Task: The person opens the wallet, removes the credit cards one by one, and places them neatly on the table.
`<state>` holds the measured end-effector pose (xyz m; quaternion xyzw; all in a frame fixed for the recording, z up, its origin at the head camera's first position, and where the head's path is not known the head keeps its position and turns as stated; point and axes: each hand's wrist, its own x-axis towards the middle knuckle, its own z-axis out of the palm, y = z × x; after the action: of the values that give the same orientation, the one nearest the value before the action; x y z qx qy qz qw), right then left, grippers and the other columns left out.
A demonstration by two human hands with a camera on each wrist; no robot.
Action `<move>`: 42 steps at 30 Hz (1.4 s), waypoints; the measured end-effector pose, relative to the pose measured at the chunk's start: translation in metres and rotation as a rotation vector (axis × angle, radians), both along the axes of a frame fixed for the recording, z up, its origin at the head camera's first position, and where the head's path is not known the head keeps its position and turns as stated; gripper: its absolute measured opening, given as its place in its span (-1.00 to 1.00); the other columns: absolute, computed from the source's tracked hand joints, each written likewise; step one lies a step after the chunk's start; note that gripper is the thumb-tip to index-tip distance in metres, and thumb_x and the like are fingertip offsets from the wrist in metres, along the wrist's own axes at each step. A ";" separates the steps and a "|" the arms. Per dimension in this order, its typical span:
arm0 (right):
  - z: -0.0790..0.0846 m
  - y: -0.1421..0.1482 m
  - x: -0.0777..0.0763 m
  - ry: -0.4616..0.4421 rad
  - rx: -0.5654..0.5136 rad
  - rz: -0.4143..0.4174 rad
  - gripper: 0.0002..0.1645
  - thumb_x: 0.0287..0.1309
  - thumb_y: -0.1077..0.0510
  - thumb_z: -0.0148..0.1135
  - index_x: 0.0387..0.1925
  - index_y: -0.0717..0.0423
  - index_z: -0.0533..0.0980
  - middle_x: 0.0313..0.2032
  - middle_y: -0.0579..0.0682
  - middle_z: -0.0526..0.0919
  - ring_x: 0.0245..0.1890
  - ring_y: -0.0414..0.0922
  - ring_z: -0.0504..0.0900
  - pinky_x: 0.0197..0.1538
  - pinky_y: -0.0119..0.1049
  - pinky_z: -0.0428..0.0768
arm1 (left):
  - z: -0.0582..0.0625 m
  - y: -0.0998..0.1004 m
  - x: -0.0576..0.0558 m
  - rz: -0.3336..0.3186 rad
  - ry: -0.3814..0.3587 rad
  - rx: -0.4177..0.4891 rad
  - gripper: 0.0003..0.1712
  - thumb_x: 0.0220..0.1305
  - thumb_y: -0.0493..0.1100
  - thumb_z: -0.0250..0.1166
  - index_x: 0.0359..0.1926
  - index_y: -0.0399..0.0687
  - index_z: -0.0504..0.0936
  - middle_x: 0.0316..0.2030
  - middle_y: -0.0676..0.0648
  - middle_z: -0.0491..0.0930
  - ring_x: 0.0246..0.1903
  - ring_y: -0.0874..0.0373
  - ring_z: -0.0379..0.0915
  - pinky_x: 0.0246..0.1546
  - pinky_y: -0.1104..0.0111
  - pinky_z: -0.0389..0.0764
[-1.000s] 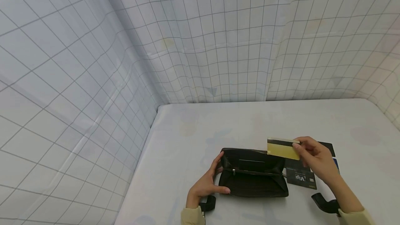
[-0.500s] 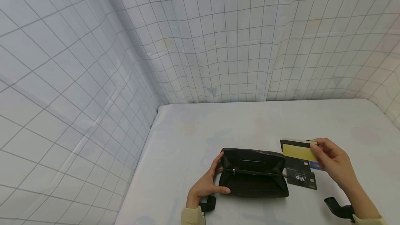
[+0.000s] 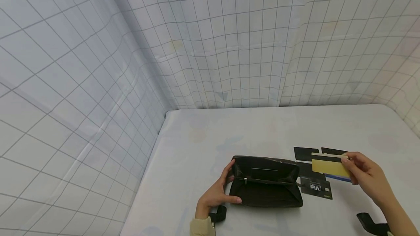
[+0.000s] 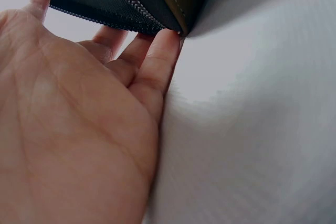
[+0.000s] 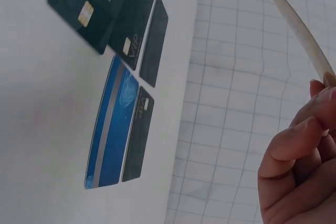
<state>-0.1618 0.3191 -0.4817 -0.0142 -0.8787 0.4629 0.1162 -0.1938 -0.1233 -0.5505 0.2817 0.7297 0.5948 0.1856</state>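
Note:
A black zip wallet lies spread open on the white table, its compartments and a zipped divider facing up. My left hand grips its left end, thumb on the near edge and fingers at the far corner. Seen from the left wrist, fingertips touch the wallet's zipper edge. To the right, my right hand pinches a yellow card with a black stripe by its right end, above the cards on the table. In the right wrist view that card shows edge-on.
Right of the wallet lie a black VIP card, several more black cards and a blue card, partly covered by the yellow one in the head view. A grid-patterned curtain stands behind the table.
My right hand has carried the yellow card rightward, away from the wallet's far right corner and over the loose cards. My left hand and the wallet stay put.

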 end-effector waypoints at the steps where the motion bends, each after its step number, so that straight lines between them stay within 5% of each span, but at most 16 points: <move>1: -0.001 0.002 0.001 -0.013 0.007 0.003 -0.71 0.38 0.09 0.05 -0.10 0.27 0.42 -0.62 0.00 0.40 -0.69 -0.14 0.38 -0.64 -0.36 0.39 | -0.001 0.000 0.000 0.000 -0.002 -0.003 0.28 0.03 -0.06 0.50 0.49 0.38 -0.27 0.47 0.05 -0.32 0.39 0.06 -0.14 0.30 0.21 0.15; 5: -0.006 0.011 0.007 -0.071 0.022 0.011 -0.66 0.39 0.05 0.04 -0.08 0.30 0.41 -0.63 0.01 0.38 -0.70 -0.13 0.37 -0.66 -0.31 0.36 | 0.002 0.000 0.001 -0.005 -0.012 0.003 0.28 0.03 -0.08 0.50 0.49 0.35 -0.27 0.46 0.02 -0.32 0.39 0.03 -0.15 0.30 0.18 0.14; 14: -0.014 0.031 0.018 -0.181 0.100 -0.014 -0.54 0.42 -0.03 -0.02 -0.03 0.35 0.40 -0.59 0.01 0.38 -0.68 -0.12 0.36 -0.65 -0.29 0.37 | 0.030 0.002 0.009 -0.027 -0.023 -0.002 0.26 0.08 -0.10 0.47 0.51 0.12 -0.30 0.46 -0.09 -0.35 0.39 -0.07 -0.16 0.30 0.09 0.11; 32: -0.029 0.059 0.017 -0.410 0.174 0.031 -0.31 0.42 -0.20 -0.19 0.01 0.41 0.35 -0.61 -0.01 0.37 -0.64 -0.07 0.38 -0.61 -0.31 0.36 | 0.029 0.001 0.008 -0.030 -0.006 0.021 0.24 0.09 -0.09 0.46 0.51 0.13 -0.29 0.46 -0.08 -0.36 0.39 -0.06 -0.17 0.30 0.09 0.11; 42: -0.041 0.066 0.015 -0.414 0.248 0.022 -0.28 0.40 -0.22 -0.15 -0.02 0.44 0.38 -0.61 -0.04 0.36 -0.64 -0.09 0.38 -0.62 -0.31 0.38 | 0.028 0.001 0.008 -0.039 -0.014 0.028 0.24 0.09 -0.10 0.45 0.51 0.15 -0.29 0.46 -0.07 -0.37 0.39 -0.05 -0.19 0.31 0.09 0.09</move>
<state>-0.1465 0.3853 -0.5231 -0.0849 -0.9340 0.3398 -0.0705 -0.1860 -0.1221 -0.5226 0.2942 0.7144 0.6031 0.1983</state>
